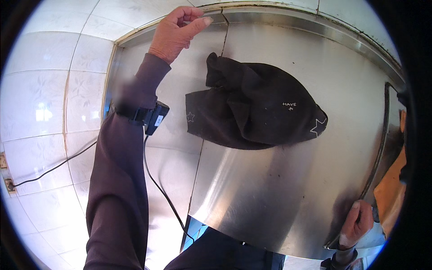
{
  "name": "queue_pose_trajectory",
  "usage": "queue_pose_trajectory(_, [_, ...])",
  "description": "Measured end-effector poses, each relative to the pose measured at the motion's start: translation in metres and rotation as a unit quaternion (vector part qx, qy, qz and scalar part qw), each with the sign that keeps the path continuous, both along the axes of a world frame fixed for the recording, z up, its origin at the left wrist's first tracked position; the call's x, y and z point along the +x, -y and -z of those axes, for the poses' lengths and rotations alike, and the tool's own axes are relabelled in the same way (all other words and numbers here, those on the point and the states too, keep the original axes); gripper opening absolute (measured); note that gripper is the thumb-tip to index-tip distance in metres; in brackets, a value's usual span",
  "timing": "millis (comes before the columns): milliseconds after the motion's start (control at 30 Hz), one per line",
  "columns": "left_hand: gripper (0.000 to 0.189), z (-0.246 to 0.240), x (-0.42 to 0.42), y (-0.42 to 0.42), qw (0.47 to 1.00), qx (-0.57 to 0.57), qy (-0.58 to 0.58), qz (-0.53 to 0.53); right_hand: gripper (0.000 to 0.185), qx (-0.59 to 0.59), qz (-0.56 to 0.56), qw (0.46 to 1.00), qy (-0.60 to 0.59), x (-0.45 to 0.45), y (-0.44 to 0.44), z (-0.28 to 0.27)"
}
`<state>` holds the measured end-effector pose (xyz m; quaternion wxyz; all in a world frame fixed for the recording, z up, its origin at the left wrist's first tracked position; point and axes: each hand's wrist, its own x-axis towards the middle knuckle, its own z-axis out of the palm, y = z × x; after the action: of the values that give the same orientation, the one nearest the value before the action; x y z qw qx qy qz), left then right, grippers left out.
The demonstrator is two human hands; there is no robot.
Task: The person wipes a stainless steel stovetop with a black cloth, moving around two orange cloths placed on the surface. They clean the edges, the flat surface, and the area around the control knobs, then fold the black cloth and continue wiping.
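A crumpled black cloth garment (266, 104), with white outlined stars and a little white writing, lies on the stainless steel counter (270, 189). Beyond its upper left end, my left hand (180, 32) is raised near the back ledge. Its fingers are loosely curled, the thumb stands apart from them, and nothing is in it. My right hand (357, 222) is at the counter's right front corner, close to the dark raised edge. Its fingers are folded in, and no held thing shows. Neither hand touches the garment.
A black box (157, 118) is strapped to my left forearm, with a black cable (162, 190) hanging from it. Another cable (50, 173) runs to a wall socket (10, 185). White tiles (37, 101) rise on the left. An orange surface (391, 189) lies beyond the right edge.
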<state>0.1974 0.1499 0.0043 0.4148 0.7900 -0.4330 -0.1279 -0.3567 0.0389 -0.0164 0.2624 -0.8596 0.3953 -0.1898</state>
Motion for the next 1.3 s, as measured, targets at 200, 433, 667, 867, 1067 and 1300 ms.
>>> queue_pose_trajectory(200, [0.015, -0.017, -0.037, -0.004, 0.981, -0.062, -0.159, 0.092, 0.012, 0.01, -0.009, 1.0, 0.012, 0.001, 0.0, -0.001])
queue_pose_trajectory(433, [0.037, -0.019, -0.106, -0.012, 0.98, 0.062, 0.159, 0.098, 0.01, -0.012, -0.015, 0.999, 0.028, 0.008, -0.002, -0.005])
queue_pose_trajectory(667, [0.09, -0.007, -0.178, -0.033, 0.957, 0.17, 0.232, 0.039, 0.007, -0.041, -0.034, 0.998, 0.034, 0.013, -0.002, -0.009])
queue_pose_trajectory(867, [0.053, -0.001, -0.184, -0.032, 0.964, 0.138, 0.221, 0.054, 0.007, -0.057, -0.056, 0.997, 0.014, 0.013, -0.001, -0.008])
queue_pose_trajectory(1067, [0.036, -0.008, -0.159, -0.051, 0.981, 0.056, 0.185, 0.03, 0.01, -0.032, -0.016, 0.999, 0.028, 0.009, -0.003, -0.005])
queue_pose_trajectory(1300, [0.053, -0.02, 0.05, -0.156, 0.926, 0.056, 0.181, -0.325, 0.01, -0.047, -0.036, 0.998, -0.026, 0.008, 0.0, -0.004])
